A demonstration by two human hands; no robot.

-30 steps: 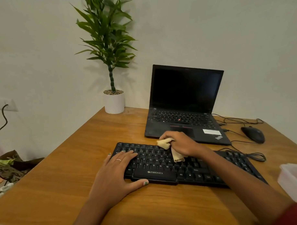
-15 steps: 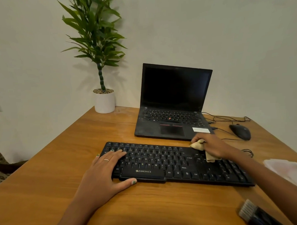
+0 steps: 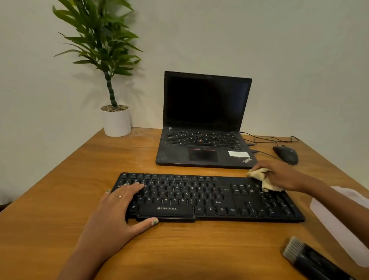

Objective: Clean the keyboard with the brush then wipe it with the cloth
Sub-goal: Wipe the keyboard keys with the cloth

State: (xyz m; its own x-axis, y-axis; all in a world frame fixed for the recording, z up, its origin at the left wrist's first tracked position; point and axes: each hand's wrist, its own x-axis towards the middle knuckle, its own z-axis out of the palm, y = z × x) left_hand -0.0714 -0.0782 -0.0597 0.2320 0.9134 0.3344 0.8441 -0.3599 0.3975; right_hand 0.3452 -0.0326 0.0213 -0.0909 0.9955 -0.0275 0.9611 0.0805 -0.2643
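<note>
A black keyboard (image 3: 202, 198) lies across the middle of the wooden table (image 3: 183, 255). My left hand (image 3: 117, 213) rests flat on its left end, fingers straight over the keys and thumb along the front edge. My right hand (image 3: 279, 176) grips a bunched yellowish cloth (image 3: 262, 179) and presses it on the keyboard's far right corner, above the number pad. A black brush (image 3: 309, 259) with grey bristles lies on the table at the lower right, untouched.
An open black laptop (image 3: 204, 126) stands just behind the keyboard. A black mouse (image 3: 286, 154) with cables sits to its right. A potted plant (image 3: 116, 121) is at the back left corner. A white container (image 3: 347, 222) sits at the right edge.
My right hand has slid the cloth rightward along the keyboard, from its middle to the far right corner. My left hand has stayed on the left end. The view has shifted, so the brush shows.
</note>
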